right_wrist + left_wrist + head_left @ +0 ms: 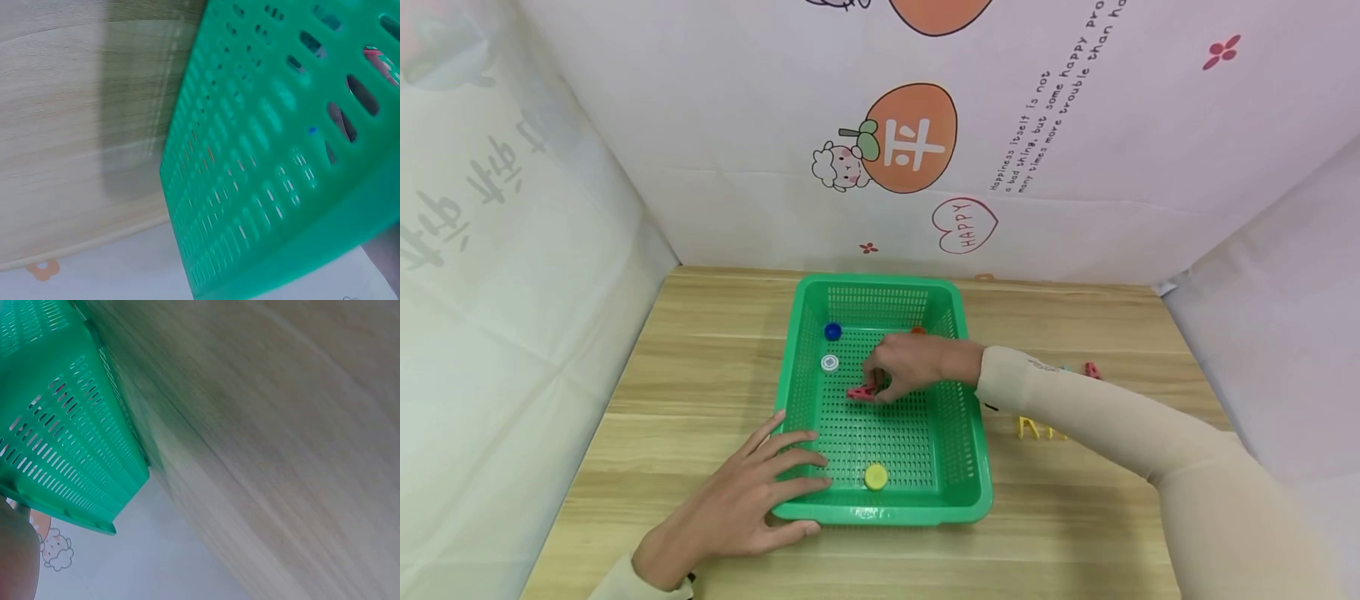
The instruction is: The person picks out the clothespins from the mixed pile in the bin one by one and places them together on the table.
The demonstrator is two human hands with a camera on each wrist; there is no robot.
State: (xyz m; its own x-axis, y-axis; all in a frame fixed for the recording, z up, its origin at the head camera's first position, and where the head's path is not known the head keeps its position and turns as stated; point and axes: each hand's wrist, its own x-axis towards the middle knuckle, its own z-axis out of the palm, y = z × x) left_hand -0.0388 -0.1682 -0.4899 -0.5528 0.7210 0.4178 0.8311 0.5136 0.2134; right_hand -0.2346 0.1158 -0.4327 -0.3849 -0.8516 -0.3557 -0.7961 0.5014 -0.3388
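Observation:
A green plastic basket [880,515] with slotted walls stands on the wooden table. Inside it, my right hand [904,364] pinches a red clothes peg [860,393] just above or on the perforated floor; I cannot tell whether the peg touches it. My left hand [741,500] rests on the basket's front left corner, its fingers spread over the rim and the thumb along the front. Round caps lie in the basket: a blue cap [832,332], a white cap [830,363], a yellow cap [876,477] and an orange cap [919,331] partly behind the right hand.
Right of the basket, yellow pegs [1028,428] lie on the table [700,358], partly under the right forearm. Beyond the forearm are another red peg [1092,370] and a bit of something light blue. White printed cloth [760,208] walls the table at the back and sides.

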